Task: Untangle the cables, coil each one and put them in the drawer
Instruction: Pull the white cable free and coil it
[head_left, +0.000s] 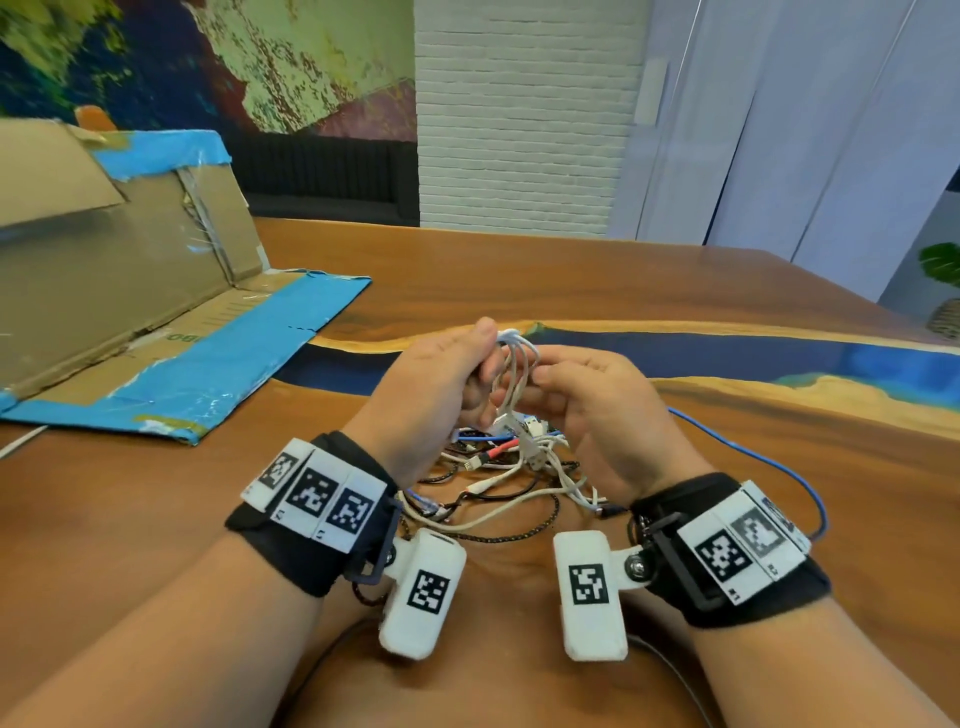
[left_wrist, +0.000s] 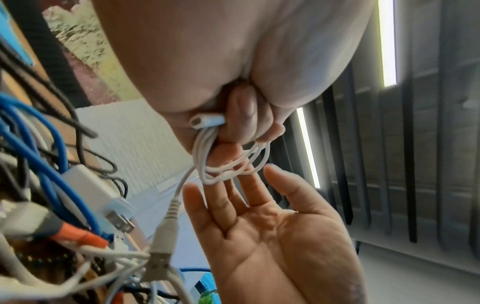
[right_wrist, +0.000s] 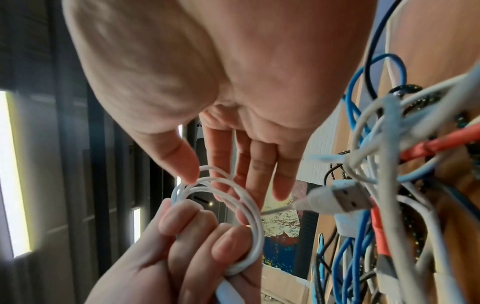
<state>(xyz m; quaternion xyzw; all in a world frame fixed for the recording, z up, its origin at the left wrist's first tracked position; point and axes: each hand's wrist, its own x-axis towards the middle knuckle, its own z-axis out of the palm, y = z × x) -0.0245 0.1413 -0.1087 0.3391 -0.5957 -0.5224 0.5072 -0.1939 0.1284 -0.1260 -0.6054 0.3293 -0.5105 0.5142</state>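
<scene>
Several loops of a thin white charging cable (right_wrist: 241, 203) sit gathered in the left hand (head_left: 441, 379), whose curled fingers (right_wrist: 182, 222) pinch the coil at one side with a small white plug end poking out by the palm — a grip that seems meant to keep the turns from springing apart. Beside it the right hand (head_left: 587, 400) is flat and relaxed, its straight fingers (right_wrist: 259, 170) passed against the loops, holding nothing, probably to guide the next turn. From the coil a free tail runs down to a grey USB plug (left_wrist: 163, 232), not yet wound in. Below both hands, on the brown wooden table (head_left: 675, 291), lies the tangled pile of white, blue, black and orange cables (head_left: 498, 478). No drawer is plain to see — only a flattened cardboard box edged with blue tape (head_left: 156, 312) at the left.
</scene>
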